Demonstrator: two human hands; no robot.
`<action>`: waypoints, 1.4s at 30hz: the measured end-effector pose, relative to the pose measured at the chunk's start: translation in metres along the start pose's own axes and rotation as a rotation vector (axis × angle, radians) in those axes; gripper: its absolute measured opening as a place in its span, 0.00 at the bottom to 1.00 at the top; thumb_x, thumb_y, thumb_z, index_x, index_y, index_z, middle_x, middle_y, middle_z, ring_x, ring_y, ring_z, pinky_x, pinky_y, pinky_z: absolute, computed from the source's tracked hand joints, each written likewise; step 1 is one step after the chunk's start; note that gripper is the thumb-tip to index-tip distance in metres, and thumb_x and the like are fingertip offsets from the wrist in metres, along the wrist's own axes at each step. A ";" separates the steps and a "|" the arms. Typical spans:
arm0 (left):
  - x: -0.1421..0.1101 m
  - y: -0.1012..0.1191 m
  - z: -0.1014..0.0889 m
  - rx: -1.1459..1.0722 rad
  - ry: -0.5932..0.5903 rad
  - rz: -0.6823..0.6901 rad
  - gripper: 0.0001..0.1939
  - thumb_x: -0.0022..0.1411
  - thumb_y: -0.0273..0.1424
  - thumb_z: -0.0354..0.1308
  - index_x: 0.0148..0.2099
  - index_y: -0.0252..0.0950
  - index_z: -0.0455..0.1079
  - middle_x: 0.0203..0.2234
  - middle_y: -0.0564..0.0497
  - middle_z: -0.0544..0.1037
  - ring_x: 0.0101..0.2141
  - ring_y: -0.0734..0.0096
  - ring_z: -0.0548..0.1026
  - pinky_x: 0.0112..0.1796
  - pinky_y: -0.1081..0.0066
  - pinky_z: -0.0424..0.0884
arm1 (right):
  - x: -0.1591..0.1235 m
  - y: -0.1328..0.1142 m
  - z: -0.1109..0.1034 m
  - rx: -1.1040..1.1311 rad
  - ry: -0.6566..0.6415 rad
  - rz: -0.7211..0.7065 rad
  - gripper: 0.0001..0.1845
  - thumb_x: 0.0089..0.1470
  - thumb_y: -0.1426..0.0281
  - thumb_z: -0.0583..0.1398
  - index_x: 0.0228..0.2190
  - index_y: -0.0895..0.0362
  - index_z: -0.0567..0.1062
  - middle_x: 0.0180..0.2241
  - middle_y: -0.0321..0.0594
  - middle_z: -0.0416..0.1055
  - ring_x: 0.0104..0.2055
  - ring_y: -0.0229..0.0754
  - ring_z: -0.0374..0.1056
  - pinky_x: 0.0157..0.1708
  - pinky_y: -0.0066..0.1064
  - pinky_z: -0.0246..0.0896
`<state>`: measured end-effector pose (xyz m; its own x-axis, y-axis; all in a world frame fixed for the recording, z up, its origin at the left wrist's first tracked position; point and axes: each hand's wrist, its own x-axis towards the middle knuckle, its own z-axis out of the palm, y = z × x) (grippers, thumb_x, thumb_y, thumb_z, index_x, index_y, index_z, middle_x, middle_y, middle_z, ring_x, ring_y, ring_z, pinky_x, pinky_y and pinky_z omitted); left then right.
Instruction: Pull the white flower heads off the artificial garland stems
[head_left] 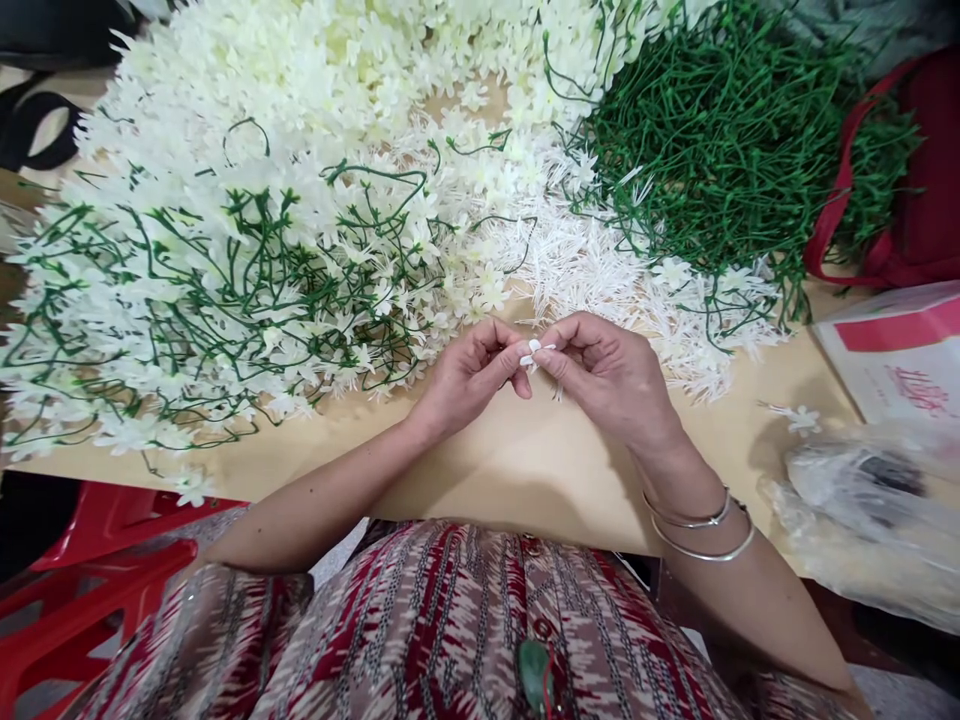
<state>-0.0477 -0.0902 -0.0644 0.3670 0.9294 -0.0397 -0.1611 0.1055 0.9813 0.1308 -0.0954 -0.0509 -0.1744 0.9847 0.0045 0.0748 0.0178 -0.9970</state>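
Observation:
A small white artificial flower (534,347) is pinched between my two hands, just above the table's near part. My left hand (480,370) grips it from the left between thumb and fingers. From the other side, my right hand (607,375) holds it with thumb and forefinger. The fingers hide part of the flower. Right behind my hands lies a heap of thin white flower pieces (577,260). To the left spreads a pile of white flowers with green stems (277,270).
Bare green stems (735,140) are heaped at the back right beside a red bag (922,170). A printed paper bag (900,350) and a clear plastic bag (862,510) lie on the right. One loose flower (804,420) rests near them. Red stools (112,590) stand below left.

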 end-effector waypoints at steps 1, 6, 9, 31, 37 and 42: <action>0.001 0.000 0.000 -0.012 -0.005 0.000 0.19 0.68 0.46 0.63 0.37 0.36 0.68 0.21 0.57 0.77 0.24 0.77 0.73 0.33 0.73 0.67 | 0.000 0.001 0.000 -0.003 0.006 0.000 0.08 0.56 0.65 0.68 0.29 0.54 0.76 0.26 0.33 0.73 0.28 0.36 0.68 0.29 0.29 0.63; 0.002 -0.002 0.002 -0.009 -0.010 0.026 0.19 0.70 0.48 0.61 0.40 0.36 0.70 0.24 0.55 0.77 0.27 0.75 0.75 0.35 0.72 0.70 | 0.003 0.003 -0.005 0.004 0.057 0.001 0.08 0.55 0.66 0.69 0.29 0.54 0.77 0.25 0.33 0.73 0.27 0.35 0.66 0.27 0.29 0.61; 0.001 -0.005 0.002 0.123 0.001 0.105 0.19 0.73 0.49 0.56 0.45 0.37 0.72 0.27 0.54 0.78 0.30 0.73 0.77 0.38 0.70 0.71 | 0.004 0.004 -0.010 0.012 0.054 0.007 0.08 0.54 0.66 0.70 0.28 0.53 0.77 0.25 0.33 0.73 0.27 0.35 0.65 0.27 0.30 0.61; -0.001 -0.004 -0.005 0.316 -0.021 0.161 0.15 0.74 0.44 0.57 0.40 0.37 0.72 0.27 0.52 0.79 0.31 0.72 0.77 0.37 0.70 0.70 | 0.006 0.005 -0.009 -0.012 0.014 0.046 0.10 0.52 0.62 0.71 0.28 0.52 0.77 0.27 0.34 0.77 0.28 0.37 0.69 0.30 0.31 0.66; -0.001 -0.006 -0.006 0.311 0.002 0.169 0.17 0.72 0.46 0.58 0.39 0.37 0.73 0.27 0.53 0.80 0.30 0.73 0.76 0.37 0.71 0.70 | 0.006 0.009 -0.006 -0.016 0.025 0.015 0.11 0.53 0.61 0.71 0.27 0.52 0.77 0.27 0.34 0.76 0.28 0.38 0.69 0.30 0.32 0.65; 0.000 -0.003 -0.001 0.204 -0.024 0.130 0.18 0.72 0.47 0.58 0.40 0.37 0.72 0.28 0.53 0.79 0.31 0.74 0.77 0.38 0.71 0.72 | 0.009 0.006 -0.009 -0.039 0.086 -0.045 0.09 0.52 0.61 0.71 0.30 0.52 0.79 0.29 0.35 0.77 0.31 0.39 0.70 0.32 0.33 0.67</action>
<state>-0.0482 -0.0903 -0.0680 0.3775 0.9214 0.0921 -0.0215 -0.0907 0.9956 0.1385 -0.0852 -0.0563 -0.0932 0.9940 0.0571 0.1075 0.0671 -0.9919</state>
